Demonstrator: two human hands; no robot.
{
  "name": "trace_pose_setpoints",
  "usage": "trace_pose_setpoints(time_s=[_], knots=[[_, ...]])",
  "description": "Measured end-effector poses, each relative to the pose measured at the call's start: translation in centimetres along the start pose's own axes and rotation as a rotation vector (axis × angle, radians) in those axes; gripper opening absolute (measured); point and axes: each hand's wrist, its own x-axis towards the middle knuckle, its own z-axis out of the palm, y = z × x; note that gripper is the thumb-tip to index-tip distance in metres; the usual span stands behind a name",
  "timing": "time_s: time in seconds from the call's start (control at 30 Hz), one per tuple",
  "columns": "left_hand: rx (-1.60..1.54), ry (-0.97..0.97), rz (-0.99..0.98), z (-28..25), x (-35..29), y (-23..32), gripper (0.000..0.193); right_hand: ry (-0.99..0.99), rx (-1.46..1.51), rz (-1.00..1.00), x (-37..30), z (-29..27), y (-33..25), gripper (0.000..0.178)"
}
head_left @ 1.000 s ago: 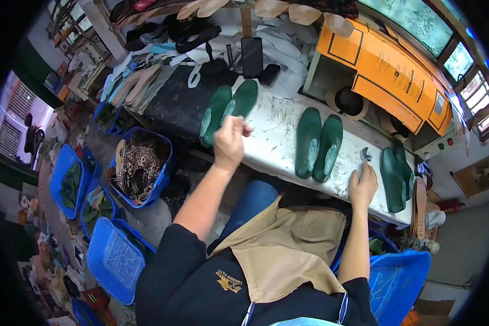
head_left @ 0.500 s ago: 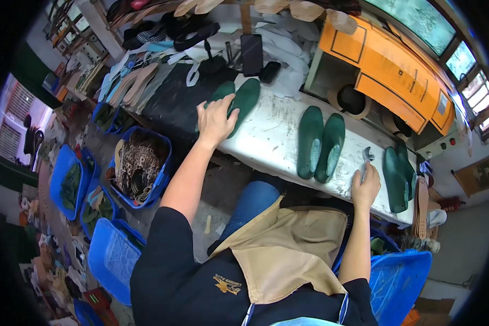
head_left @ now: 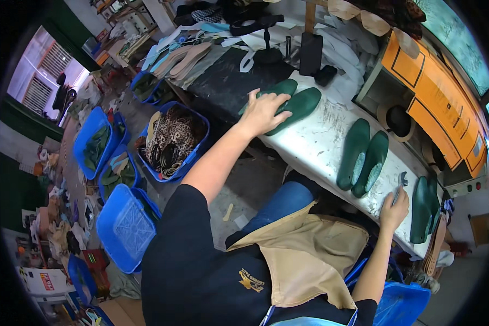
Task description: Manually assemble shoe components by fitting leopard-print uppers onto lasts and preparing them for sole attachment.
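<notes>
A small metal tool is pinched in the right hand at the near bench edge. Farther along, the left hand is laid flat, fingers spread, on two green insoles. The pair seems about to be gathered; fingers must be closed around both.

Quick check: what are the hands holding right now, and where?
Left hand lies flat on a green insole pair, no grasp. Right hand holds a small metal tool by its lower end.

The left hand hides part of the green insoles.
</notes>
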Motion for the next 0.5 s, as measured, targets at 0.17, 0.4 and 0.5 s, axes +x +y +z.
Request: trace_pose_setpoints(time_s=[0.17,0.4,0.5], knots=[[-0.379,0.269,0.093,1.5,1.9,6.7,0.025,-0.063,0.039,0.001,0.0,-0.3,0.7,0.046],[-1.104,0.039,-0.097,2.6,1.2,20.1,0.037,0.175,0.598,0.039,2.1,-8.3,-6.7,0.045],[-1.417,-0.316,-0.195,1.9,0.8,23.2,0.042,0.263,0.701,-0.051,2.7,-10.6,-12.1,0.047]])
